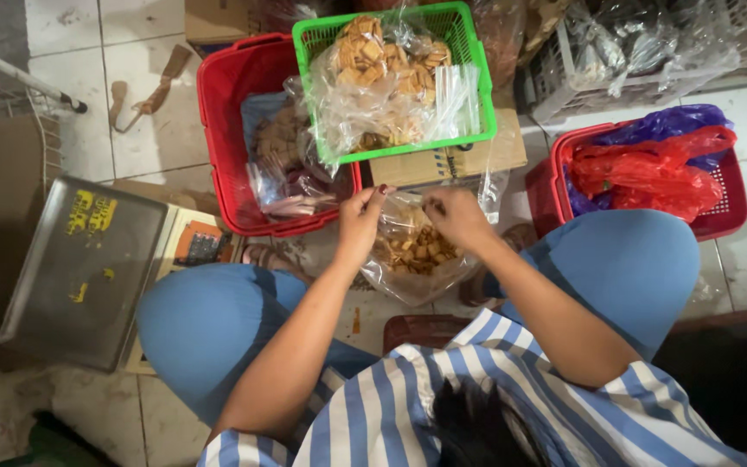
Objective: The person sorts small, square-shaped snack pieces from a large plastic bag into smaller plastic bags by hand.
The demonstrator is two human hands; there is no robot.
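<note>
A clear plastic bag of small brown biscuits [415,252] hangs between my knees. My left hand [359,221] pinches its top edge on the left. My right hand [457,216] grips the top edge on the right, fingers closed on the plastic. Just beyond my hands stands a green basket [475,52] with more bagged biscuits, resting on a cardboard box [477,157]. A red basket [220,112] to its left holds several filled bags.
A weighing scale with a steel pan [79,268] sits on the floor at my left. Another red basket [728,203] with red and purple plastic bags stands at the right. A grey crate [564,95] with plastic bags lies behind. The floor is tiled.
</note>
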